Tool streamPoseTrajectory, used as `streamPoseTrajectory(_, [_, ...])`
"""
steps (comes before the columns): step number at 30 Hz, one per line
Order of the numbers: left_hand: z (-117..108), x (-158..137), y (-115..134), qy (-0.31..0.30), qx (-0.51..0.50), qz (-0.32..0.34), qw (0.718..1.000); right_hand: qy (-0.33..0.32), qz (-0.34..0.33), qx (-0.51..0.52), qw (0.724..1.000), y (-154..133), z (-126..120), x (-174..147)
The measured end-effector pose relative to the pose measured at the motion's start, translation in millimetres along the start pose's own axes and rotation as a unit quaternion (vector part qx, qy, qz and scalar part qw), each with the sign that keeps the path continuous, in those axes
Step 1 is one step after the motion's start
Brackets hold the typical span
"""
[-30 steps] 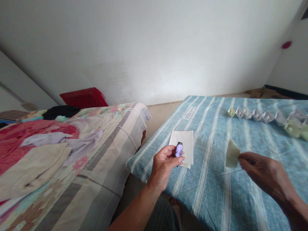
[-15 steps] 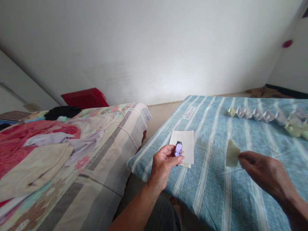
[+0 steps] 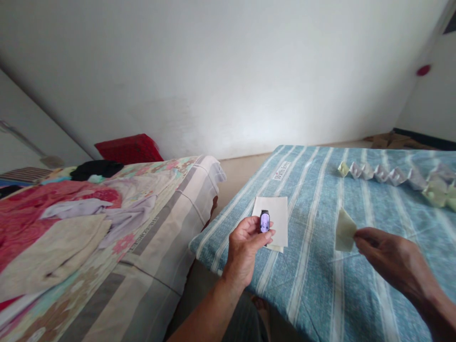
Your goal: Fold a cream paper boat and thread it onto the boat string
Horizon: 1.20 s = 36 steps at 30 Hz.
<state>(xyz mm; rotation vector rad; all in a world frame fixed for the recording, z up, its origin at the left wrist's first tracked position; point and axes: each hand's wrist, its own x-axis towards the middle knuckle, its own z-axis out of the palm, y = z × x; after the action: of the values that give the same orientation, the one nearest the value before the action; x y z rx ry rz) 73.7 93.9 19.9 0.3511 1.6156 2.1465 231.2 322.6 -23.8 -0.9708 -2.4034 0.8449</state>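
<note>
Yellowish paper (image 3: 344, 232), pinched in the right hand (image 3: 390, 254), points upward in view, long axis likewise; left hand (image 3: 245, 248) holds a smartband (image 3: 264, 222).

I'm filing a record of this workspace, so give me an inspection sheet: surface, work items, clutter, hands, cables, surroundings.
Surface: blue striped cloth, lightly creased.
Work items: pale-yellow paper piece, small lit-screen device, paper sheets, row of folded paper shapes; their exact count is unclear at the blurred right end.
Clutter: rumpled clothes and cloths on the neighbouring bed.
Hands: left hand grips the device; right hand pinches the paper piece's edge between its fingers.
Cables: nothing seen.
Surroundings: pale wall, red boxlike object near it.
</note>
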Motion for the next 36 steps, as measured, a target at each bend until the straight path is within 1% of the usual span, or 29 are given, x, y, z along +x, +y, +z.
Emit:
streamPoseTrajectory(5, [1.8,0.9,-2.0,0.013,-0.009,-0.005,1.000,-0.004,-0.005,-0.005,1.000,0.9,0.0,0.0])
streamPoseTrajectory(13, [4.3,-0.7,-3.6,0.006,-0.017,-0.010,1.000,-0.003,-0.004,-0.009,1.000,3.2,-0.1,-0.6])
streamPoseTrajectory(18, [2.8,1.6,-7.0,0.013,-0.012,0.008,1.000,-0.005,0.003,0.003,1.000,1.3,-2.6,-0.5])
streamPoseTrajectory(22, [3.1,2.3,-7.6,0.006,-0.015,0.026,1.000,-0.009,0.010,0.009,1.000,-0.3,-4.6,-0.1])
streamPoseTrajectory(36, [1.8,2.3,-11.3,0.006,-0.007,0.022,1.000,0.000,0.008,0.005,1.000,1.8,-3.6,0.0])
